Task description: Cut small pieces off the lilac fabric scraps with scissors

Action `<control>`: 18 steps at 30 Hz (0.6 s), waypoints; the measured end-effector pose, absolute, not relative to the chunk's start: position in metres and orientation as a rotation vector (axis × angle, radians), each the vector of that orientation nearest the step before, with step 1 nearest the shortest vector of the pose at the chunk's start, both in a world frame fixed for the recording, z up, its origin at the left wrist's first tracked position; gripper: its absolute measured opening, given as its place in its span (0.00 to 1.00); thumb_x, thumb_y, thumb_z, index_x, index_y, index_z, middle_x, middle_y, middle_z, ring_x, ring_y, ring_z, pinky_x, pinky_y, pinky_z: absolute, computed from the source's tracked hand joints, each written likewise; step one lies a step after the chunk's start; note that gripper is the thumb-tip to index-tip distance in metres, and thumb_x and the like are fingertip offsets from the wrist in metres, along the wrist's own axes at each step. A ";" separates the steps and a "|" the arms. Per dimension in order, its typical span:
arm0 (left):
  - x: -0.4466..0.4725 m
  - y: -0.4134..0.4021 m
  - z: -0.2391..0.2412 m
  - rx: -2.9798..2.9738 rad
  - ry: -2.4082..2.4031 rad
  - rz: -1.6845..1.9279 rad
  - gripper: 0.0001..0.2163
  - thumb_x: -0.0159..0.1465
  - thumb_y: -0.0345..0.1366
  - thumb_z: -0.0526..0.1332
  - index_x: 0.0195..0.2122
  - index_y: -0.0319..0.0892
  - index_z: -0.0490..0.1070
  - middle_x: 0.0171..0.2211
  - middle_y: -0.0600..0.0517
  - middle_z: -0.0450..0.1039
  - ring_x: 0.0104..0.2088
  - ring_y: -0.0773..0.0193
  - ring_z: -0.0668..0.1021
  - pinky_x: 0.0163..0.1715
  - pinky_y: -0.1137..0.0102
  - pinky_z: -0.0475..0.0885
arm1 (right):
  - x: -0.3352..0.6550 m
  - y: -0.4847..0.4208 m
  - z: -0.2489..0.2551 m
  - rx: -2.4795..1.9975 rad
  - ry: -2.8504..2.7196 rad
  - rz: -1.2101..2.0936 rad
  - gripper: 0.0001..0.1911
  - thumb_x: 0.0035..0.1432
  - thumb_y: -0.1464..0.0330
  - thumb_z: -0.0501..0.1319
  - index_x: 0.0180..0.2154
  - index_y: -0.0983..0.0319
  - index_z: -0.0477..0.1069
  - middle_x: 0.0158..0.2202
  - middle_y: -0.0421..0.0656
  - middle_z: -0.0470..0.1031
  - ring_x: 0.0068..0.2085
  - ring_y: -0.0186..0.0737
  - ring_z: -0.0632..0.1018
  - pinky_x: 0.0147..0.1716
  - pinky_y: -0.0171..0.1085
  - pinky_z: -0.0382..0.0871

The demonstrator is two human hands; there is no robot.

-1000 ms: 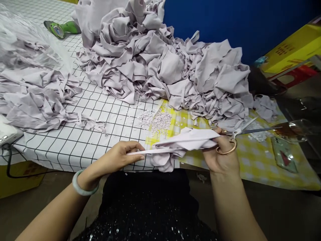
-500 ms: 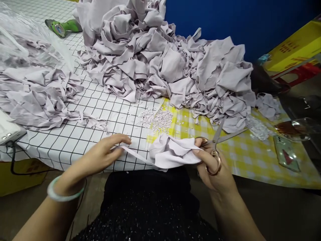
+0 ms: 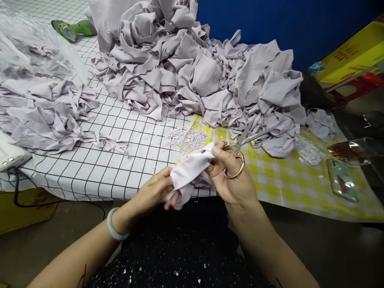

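1. Well, the low pile of lilac strapped pieces [image 3: 45, 124] at your far left lies as it did, on the black-and-white grid tablecloth [image 3: 120, 172]

2. Your left hand [image 3: 156, 188] has come in and up from where it drew out a narrow strip half a second ago; it is now clamped on the near-left end of the fabric, with part of the cloth hanging past your fingers

3. The small lilac fabric piece [image 3: 192, 166] is in the air over the table's near edge, gathered short between your hands; no strip is stretched out now, so I judge you are turning or checking it rather than cutting

4. The scattered clippings [image 3: 187, 138] just beyond it look unchanged, which suggests no fresh snip in this instant

5. Your right hand [image 3: 231, 172] has shifted inward, close to the left but apart from it, thumb and fingers pinching the fabric's far-right end

6. The gold-handled scissors [image 3: 239, 146] hang on that same hand, one ring seemingly round your thumb, blades parted and aimed away from the cloth, so I take the cutting as paused
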State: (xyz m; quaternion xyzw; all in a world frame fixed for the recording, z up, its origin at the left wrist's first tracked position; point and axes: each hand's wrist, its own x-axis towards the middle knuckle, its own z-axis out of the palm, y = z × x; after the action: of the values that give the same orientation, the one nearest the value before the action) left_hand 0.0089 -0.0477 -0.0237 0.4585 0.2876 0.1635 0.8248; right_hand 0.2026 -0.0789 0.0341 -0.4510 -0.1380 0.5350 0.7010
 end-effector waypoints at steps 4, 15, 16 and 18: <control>-0.015 -0.039 -0.013 1.042 0.765 0.350 0.12 0.72 0.45 0.52 0.38 0.41 0.63 0.28 0.54 0.67 0.19 0.74 0.62 0.19 0.73 0.56 | 0.191 -0.063 0.037 -1.027 -0.488 1.171 0.14 0.49 0.70 0.73 0.33 0.57 0.69 0.29 0.34 0.68 0.30 0.31 0.73 0.28 0.30 0.72; -0.053 -0.029 0.035 0.987 0.714 0.384 0.12 0.64 0.42 0.61 0.32 0.36 0.74 0.23 0.52 0.67 0.22 0.71 0.65 0.20 0.74 0.55 | 0.164 -0.035 -0.006 -1.018 -1.443 1.353 0.21 0.52 0.56 0.72 0.42 0.58 0.69 0.50 0.46 0.73 0.49 0.45 0.75 0.51 0.45 0.69; -0.050 -0.027 0.035 0.919 0.684 0.417 0.11 0.62 0.40 0.63 0.32 0.36 0.75 0.24 0.51 0.68 0.22 0.71 0.66 0.21 0.74 0.55 | 0.163 -0.039 -0.006 -0.936 -1.488 1.449 0.20 0.53 0.56 0.72 0.42 0.58 0.70 0.47 0.45 0.74 0.47 0.44 0.76 0.48 0.43 0.70; -0.045 -0.023 0.034 0.857 0.647 0.458 0.08 0.58 0.37 0.65 0.33 0.35 0.76 0.27 0.49 0.71 0.24 0.70 0.67 0.22 0.74 0.57 | 0.163 -0.046 -0.008 -0.866 -1.472 1.593 0.18 0.54 0.55 0.71 0.38 0.59 0.70 0.37 0.42 0.74 0.37 0.40 0.76 0.39 0.39 0.71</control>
State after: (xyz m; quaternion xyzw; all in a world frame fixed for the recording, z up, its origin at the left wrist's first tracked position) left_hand -0.0454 -0.0232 0.0343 0.4044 0.3056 0.2164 0.8344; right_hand 0.1635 -0.0464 -0.0084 -0.3410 -0.5799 0.6273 0.3923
